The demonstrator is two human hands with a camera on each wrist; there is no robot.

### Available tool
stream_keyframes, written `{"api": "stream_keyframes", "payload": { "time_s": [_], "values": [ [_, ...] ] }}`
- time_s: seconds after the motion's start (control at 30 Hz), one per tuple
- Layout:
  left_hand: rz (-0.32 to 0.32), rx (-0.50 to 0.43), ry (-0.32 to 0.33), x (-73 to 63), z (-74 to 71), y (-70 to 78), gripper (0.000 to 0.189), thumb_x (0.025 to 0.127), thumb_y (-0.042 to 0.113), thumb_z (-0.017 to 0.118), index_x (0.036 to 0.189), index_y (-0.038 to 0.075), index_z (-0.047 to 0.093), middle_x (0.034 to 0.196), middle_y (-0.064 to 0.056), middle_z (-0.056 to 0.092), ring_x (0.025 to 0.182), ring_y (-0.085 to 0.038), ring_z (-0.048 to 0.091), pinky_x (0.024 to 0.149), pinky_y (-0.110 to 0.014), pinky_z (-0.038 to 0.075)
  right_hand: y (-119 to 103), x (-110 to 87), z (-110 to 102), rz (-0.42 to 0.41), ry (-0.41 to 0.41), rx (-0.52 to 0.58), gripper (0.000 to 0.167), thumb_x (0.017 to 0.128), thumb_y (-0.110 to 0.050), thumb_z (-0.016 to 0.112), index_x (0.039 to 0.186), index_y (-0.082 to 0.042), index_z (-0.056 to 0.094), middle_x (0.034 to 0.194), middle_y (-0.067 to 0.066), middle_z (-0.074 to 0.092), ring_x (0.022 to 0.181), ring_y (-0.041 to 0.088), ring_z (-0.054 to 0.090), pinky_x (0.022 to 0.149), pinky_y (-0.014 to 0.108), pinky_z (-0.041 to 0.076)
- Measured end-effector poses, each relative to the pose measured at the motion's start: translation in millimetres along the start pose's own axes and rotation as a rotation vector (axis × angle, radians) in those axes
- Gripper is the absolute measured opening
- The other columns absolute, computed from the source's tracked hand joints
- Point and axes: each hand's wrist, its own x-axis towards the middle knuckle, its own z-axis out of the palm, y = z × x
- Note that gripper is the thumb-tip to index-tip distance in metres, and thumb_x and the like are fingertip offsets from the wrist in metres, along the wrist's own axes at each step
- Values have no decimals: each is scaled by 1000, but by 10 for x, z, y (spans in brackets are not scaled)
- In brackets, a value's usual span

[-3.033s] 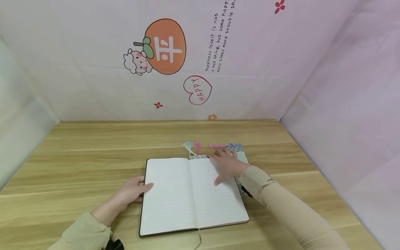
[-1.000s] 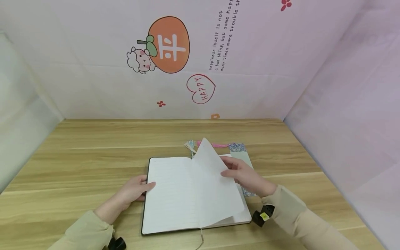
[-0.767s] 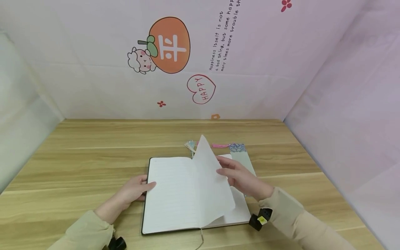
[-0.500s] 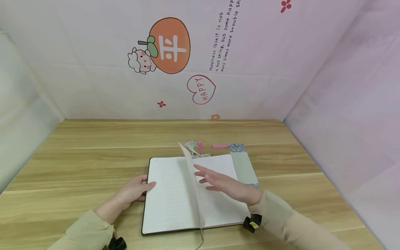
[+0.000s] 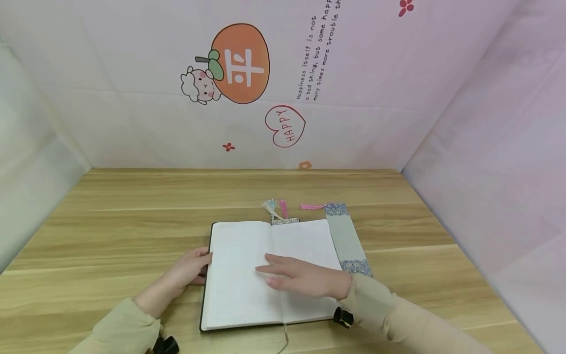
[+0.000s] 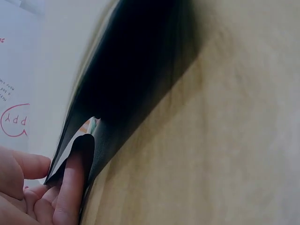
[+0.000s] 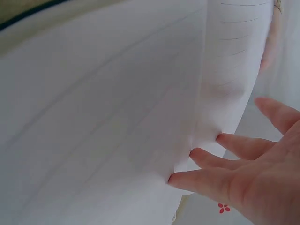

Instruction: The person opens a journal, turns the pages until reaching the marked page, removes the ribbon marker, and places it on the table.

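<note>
An open notebook (image 5: 239, 236) with a black cover and white lined pages lies on the wooden table. My left hand (image 5: 187, 270) holds its left edge, the thumb at the page edge and fingers under the cover; in the left wrist view, fingers (image 6: 70, 187) reach behind the dark cover (image 6: 122, 56). Over the middle of the spread is my right hand (image 5: 305, 278), fingers extended across the spine. In the right wrist view its fingertips (image 7: 176, 179) touch the page (image 7: 93, 117). A patterned bookmark (image 5: 285, 221) with tassels sticks out from the notebook's top edge.
A pale green bookmark (image 5: 347, 236) with blue patterned ends and a pink tassel (image 5: 312, 206) lies along the notebook's right side, its lower end near the right sleeve. A thin ribbon (image 5: 286, 337) hangs from the spine. Printed white sheeting (image 5: 132, 123) walls the table's back and sides.
The lifted right-hand page has been turned over to the left and now lies flat on the left side. My right hand swept leftward across the notebook; the left hand stayed at the edge.
</note>
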Motion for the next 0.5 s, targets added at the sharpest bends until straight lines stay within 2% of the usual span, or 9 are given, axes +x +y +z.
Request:
{"api": "stream_keyframes", "payload": {
  "time_s": [0.1, 0.27, 0.37, 0.5],
  "values": [
    [3, -17, -2, 5, -9, -8, 43, 102, 26, 39, 126, -8, 52, 89, -3, 65, 77, -12, 61, 67, -30, 54, -26, 14, 33, 12, -20, -45, 49, 98, -52, 38, 140, -28, 47, 158, -3, 17, 146, 21, 13, 116, 50, 16],
    [-20, -40, 28, -4, -15, -9, 53, 103, 36, 32, 121, -9, 51, 91, -6, 63, 76, -12, 61, 66, -29, 54, -71, 28, 56, 22, -38, -111, 47, 97, -50, 42, 138, -27, 50, 158, -2, 16, 146, 23, 13, 116, 50, 17],
    [-35, -17, 29, -3, -10, 3, 51, 102, 37, 39, 122, -9, 51, 93, -8, 63, 78, -13, 60, 67, -30, 54, -94, 44, 58, 19, -39, -164, 47, 97, -49, 45, 137, -26, 51, 158, 1, 17, 146, 26, 14, 115, 51, 17],
    [-38, 27, 16, -2, 0, 20, 46, 99, 29, 49, 126, -8, 49, 96, -9, 65, 79, -14, 60, 71, -32, 54, -123, 57, 43, 17, -53, -221, 49, 96, -50, 47, 138, -25, 50, 158, 3, 18, 145, 29, 14, 115, 51, 18]
  ]
}}
